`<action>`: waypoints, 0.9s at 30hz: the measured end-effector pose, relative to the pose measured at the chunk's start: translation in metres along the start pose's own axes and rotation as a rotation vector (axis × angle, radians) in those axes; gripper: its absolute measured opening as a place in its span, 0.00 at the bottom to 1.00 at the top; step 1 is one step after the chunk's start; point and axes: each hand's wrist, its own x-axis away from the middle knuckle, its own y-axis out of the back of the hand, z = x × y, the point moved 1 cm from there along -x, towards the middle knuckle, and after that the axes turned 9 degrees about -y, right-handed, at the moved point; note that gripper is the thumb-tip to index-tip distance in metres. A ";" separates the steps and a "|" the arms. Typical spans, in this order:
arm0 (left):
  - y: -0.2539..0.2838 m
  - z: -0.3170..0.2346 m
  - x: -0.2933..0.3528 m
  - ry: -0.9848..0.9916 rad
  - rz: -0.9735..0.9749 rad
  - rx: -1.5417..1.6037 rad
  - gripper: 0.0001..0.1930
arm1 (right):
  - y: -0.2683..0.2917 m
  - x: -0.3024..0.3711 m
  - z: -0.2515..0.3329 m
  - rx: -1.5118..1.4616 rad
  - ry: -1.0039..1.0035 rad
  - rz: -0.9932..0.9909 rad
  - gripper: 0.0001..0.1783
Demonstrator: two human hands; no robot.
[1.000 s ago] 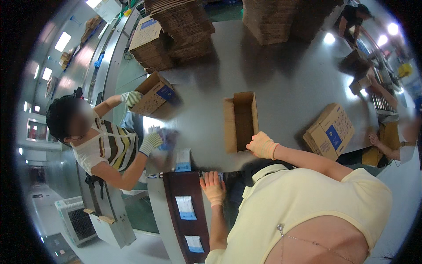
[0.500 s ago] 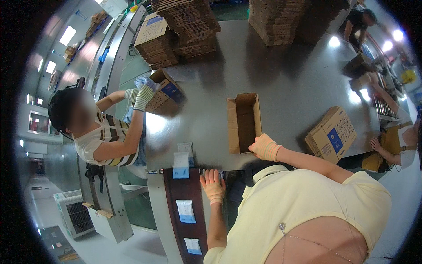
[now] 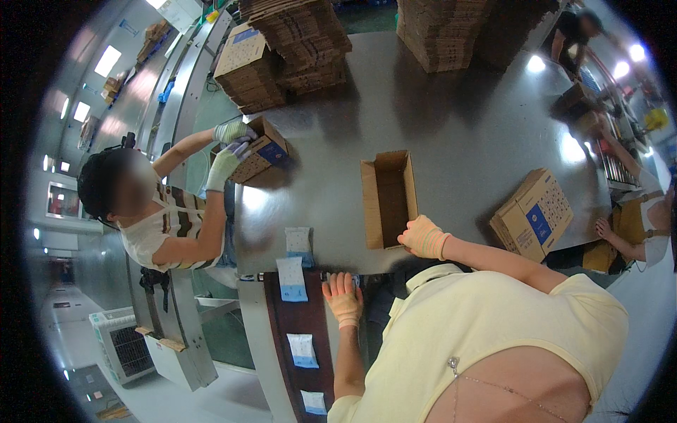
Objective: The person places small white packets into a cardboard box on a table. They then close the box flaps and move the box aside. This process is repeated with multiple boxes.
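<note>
Open cardboard box (image 3: 391, 201) on desk (image 3: 479, 141) — near corner clasped in right-hand grip (image 3: 423, 237); left-hand grip (image 3: 343, 299) released, laid beside dark conveyor belt (image 3: 303, 317) lined with blue-and-white packets (image 3: 291, 280).

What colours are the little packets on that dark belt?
The packets on the belt are white with a blue end, best seen in the head view.

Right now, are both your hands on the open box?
No, the right hand holds the open box, while the left hand rests by the dark belt.
</note>
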 end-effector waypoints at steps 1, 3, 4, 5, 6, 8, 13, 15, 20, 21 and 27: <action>0.000 0.001 0.000 0.000 0.007 -0.008 0.29 | 0.001 0.001 0.000 0.000 0.001 -0.005 0.11; -0.001 0.002 0.002 0.004 0.021 -0.026 0.27 | 0.003 0.002 0.001 0.002 0.008 -0.015 0.11; -0.002 0.003 0.002 0.005 0.020 -0.023 0.27 | 0.004 0.002 0.001 0.003 0.010 -0.013 0.11; -0.002 0.003 0.002 0.004 0.020 -0.019 0.27 | 0.006 0.003 0.001 0.004 0.009 -0.012 0.11; -0.001 0.002 0.002 0.003 0.019 -0.016 0.27 | 0.007 0.003 0.001 0.005 0.009 -0.010 0.11; -0.001 0.002 0.001 0.007 0.024 -0.025 0.27 | 0.005 0.002 0.000 -0.002 0.013 -0.014 0.11; 0.002 0.000 0.000 0.001 -0.006 -0.017 0.29 | 0.003 0.000 -0.001 -0.003 0.016 -0.004 0.11; 0.002 0.000 0.000 0.005 0.014 -0.024 0.28 | 0.005 0.000 -0.001 -0.003 0.010 0.014 0.12; 0.002 0.000 -0.001 -0.002 0.002 -0.019 0.28 | 0.004 0.001 -0.002 -0.019 0.002 0.001 0.12; 0.002 0.000 -0.001 -0.005 -0.001 -0.019 0.28 | 0.005 0.002 -0.002 -0.021 0.007 -0.005 0.12; 0.004 -0.001 -0.002 0.005 0.026 -0.029 0.27 | 0.008 0.004 -0.002 -0.001 0.013 0.002 0.11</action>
